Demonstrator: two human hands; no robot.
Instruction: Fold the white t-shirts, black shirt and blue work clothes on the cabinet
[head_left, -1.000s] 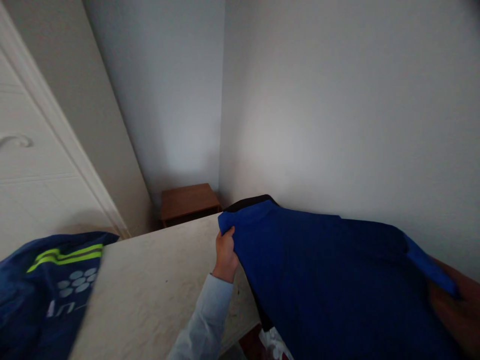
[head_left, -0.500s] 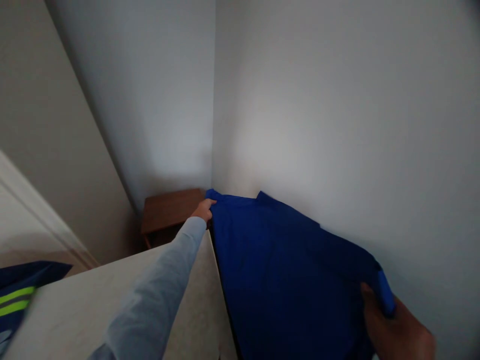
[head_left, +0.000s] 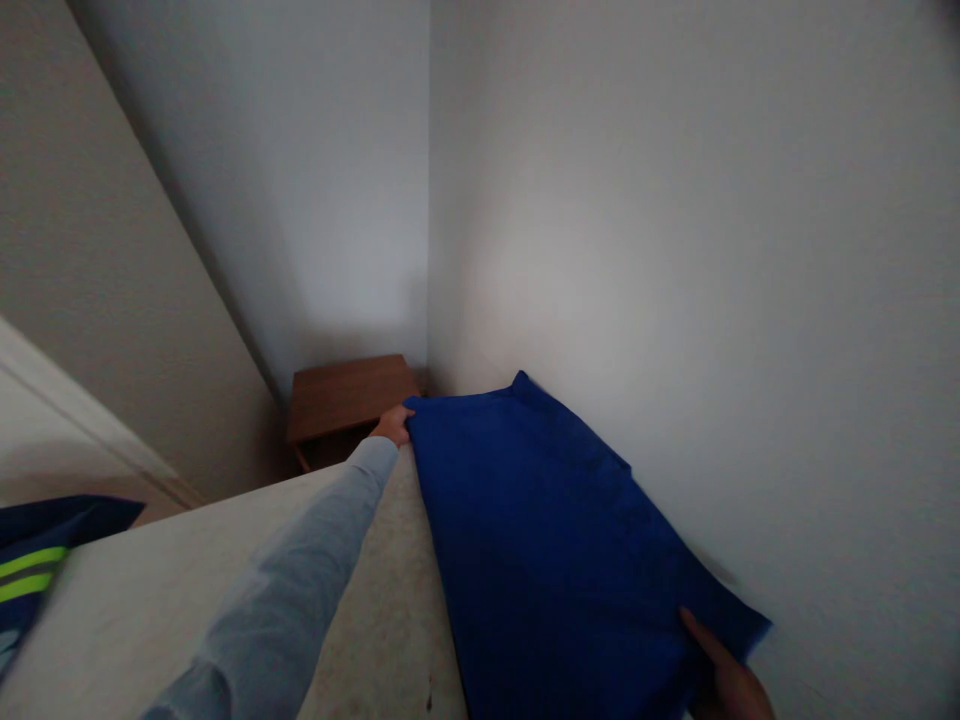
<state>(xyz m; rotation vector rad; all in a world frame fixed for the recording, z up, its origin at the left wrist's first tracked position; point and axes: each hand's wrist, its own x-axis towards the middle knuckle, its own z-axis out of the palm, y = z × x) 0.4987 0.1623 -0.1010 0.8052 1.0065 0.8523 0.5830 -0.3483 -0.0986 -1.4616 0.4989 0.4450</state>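
A blue garment [head_left: 540,530], its kind not clear, lies spread over the right side of a pale, stained flat surface [head_left: 390,600], next to the wall. My left hand [head_left: 393,424], at the end of an outstretched arm in a light blue sleeve, is closed on the garment's far left corner. Near the bottom right, my right hand [head_left: 724,670] grips the garment's near edge. Its thumb rests on top of the fabric, while the other fingers are mostly hidden beneath. Two step-like folds show along the edge by the wall.
A brown wooden stand [head_left: 349,400] fills the room's corner beyond the surface. At the left edge lies a dark navy cloth [head_left: 82,520] with bright yellow-green stripes. A pale wall [head_left: 675,250] runs close along the right side.
My right hand has moved left and lower, and the garment's near right corner now lies flatter. My left hand has drawn its corner slightly left and toward me, over the surface's edge.
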